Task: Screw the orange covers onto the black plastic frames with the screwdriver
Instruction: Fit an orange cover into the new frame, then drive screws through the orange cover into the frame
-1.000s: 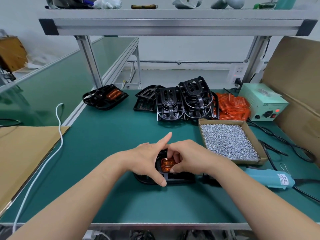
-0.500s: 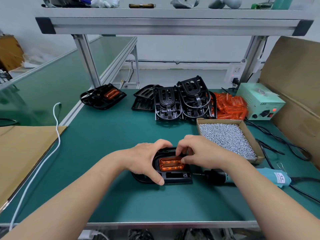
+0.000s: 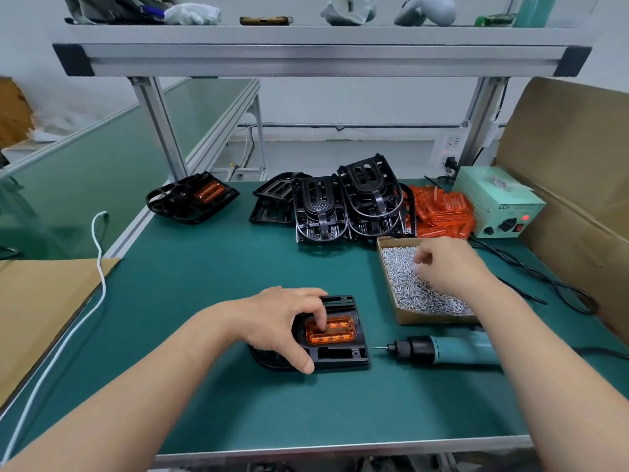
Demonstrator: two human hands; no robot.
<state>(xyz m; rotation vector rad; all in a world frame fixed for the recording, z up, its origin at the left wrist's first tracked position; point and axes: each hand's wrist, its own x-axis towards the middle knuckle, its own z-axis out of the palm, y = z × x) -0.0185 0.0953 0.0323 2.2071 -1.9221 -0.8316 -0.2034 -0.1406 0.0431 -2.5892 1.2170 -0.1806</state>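
Bright, even overhead light, soft shadows only. Slight motion blur on right hand (image 3: pixel 449 267). Wide-angle bowing at frame edges, shelf beam (image 3: pixel 320 59) curved along top.

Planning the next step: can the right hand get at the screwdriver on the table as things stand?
Probably yes. The screwdriver lies uncovered beside the black frame, its handle passing under the right forearm. The right hand is just beyond it, over the screw box, fingers curled; it need only draw back.
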